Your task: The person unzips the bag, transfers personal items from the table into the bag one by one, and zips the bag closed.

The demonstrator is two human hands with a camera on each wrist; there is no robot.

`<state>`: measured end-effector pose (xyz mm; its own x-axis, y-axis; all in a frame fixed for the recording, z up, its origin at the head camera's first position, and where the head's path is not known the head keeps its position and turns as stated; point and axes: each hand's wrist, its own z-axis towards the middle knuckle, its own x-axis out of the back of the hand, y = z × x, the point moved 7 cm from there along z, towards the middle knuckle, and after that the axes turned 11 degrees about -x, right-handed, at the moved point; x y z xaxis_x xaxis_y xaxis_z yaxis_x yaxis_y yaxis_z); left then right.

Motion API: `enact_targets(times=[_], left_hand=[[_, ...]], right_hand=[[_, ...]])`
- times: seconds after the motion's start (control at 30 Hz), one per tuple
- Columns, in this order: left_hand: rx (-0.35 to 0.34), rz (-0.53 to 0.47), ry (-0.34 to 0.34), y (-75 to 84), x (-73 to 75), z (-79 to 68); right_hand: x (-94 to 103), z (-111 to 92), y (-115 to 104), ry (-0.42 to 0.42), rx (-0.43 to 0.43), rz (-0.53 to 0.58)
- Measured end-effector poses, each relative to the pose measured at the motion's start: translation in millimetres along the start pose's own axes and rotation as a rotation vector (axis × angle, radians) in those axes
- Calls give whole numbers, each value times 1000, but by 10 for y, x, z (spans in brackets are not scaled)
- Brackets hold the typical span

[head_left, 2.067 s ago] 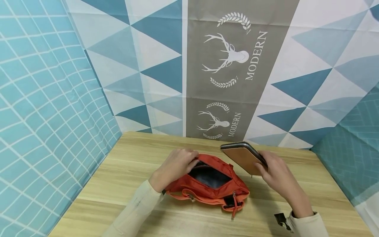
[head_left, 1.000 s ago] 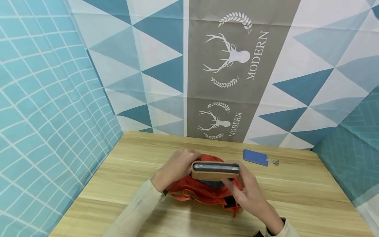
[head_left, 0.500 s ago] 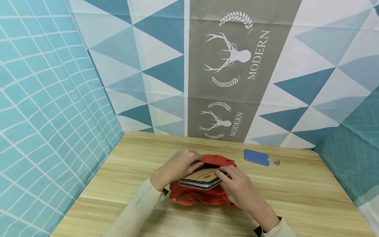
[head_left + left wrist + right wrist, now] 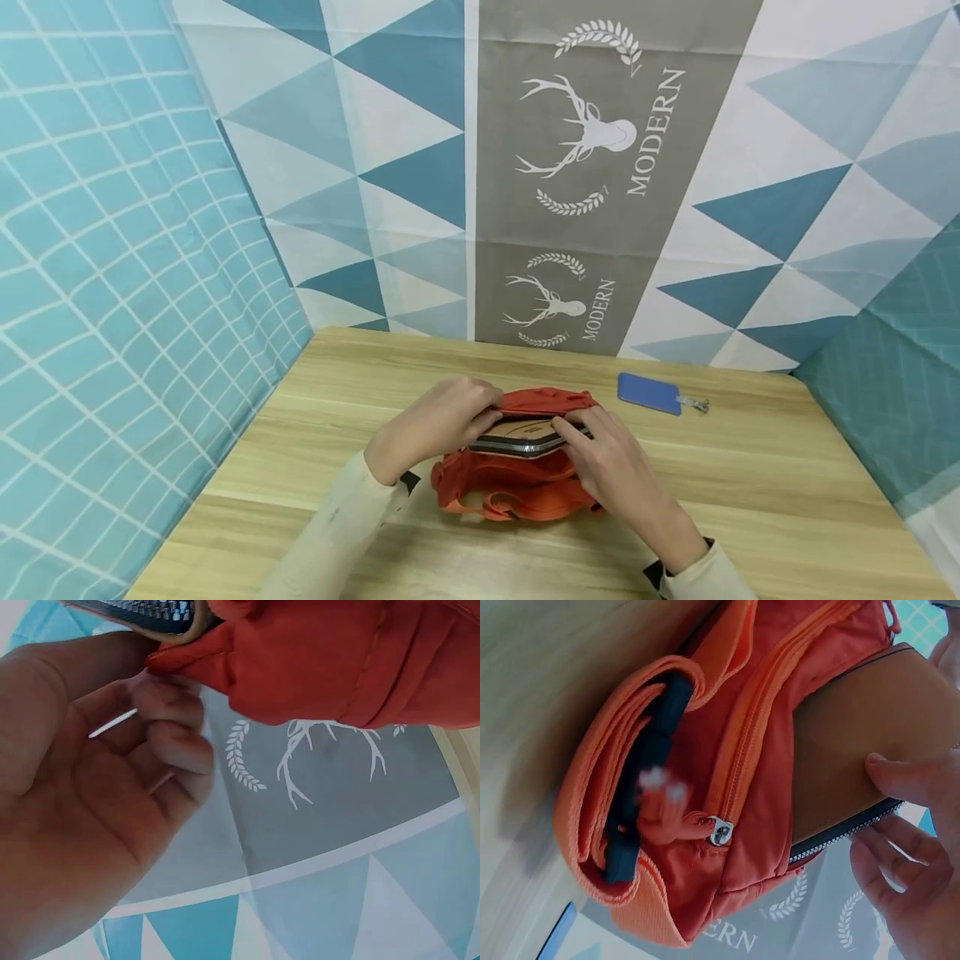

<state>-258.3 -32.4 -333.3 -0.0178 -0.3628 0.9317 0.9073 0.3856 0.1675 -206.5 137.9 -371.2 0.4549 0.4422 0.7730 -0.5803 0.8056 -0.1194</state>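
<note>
A red waist bag (image 4: pixel 551 400) lies on the table with its mouth open. Partly inside it is a tan wallet (image 4: pixel 517 432) with a dark zipped edge; its lower part is hidden by the bag. My left hand (image 4: pixel 442 421) pinches the left end of the bag's opening, and in the left wrist view red fabric (image 4: pixel 322 667) runs from between its thumb and fingers. With thumb on one face and fingers at the zipped side, my right hand (image 4: pixel 615 467) grips the wallet. The right wrist view shows the bag's buckle (image 4: pixel 649 772) and strap beside the wallet.
A blue card holder (image 4: pixel 648 393) with a metal clip lies behind and right of the bag. The wooden table (image 4: pixel 750 492) meets a patterned backdrop (image 4: pixel 555 167) at the back and a blue tiled-pattern sheet (image 4: pixel 135 250) on the left.
The right hand has carried the wallet leftward from beside the bag, tilted it and lowered it into the opening, uncovering the blue card holder. The left hand has kept hold of the bag's edge.
</note>
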Motion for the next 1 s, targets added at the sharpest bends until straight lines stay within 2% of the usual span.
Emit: enact_targets(times=[0.13, 0.23, 0.3, 0.43, 0.53, 0.63, 0.8, 1.0], left_hand=[[-9, -63, -20, 40, -38, 3], [-28, -67, -18, 100, -45, 22], [-32, -67, -9, 120, -47, 39], [-13, -93, -1, 96, -77, 61], [8, -102, -8, 57, -99, 46], [15, -108, -9, 35, -92, 28], [20, -124, -25, 44, -68, 22], [9, -135, -47, 114, -74, 34]], right_hand=[[10, -13, 19, 60, -38, -23], [-3, -28, 2, 93, -71, -49], [-24, -27, 0, 85, -107, -68], [-81, -3, -25, 13, -161, -144], [-73, 19, -122, 12, -120, -167], [-15, 24, -212, 67, -85, -118], [30, -9, -256, 118, -110, -59], [-47, -26, -283, 109, -79, -56]])
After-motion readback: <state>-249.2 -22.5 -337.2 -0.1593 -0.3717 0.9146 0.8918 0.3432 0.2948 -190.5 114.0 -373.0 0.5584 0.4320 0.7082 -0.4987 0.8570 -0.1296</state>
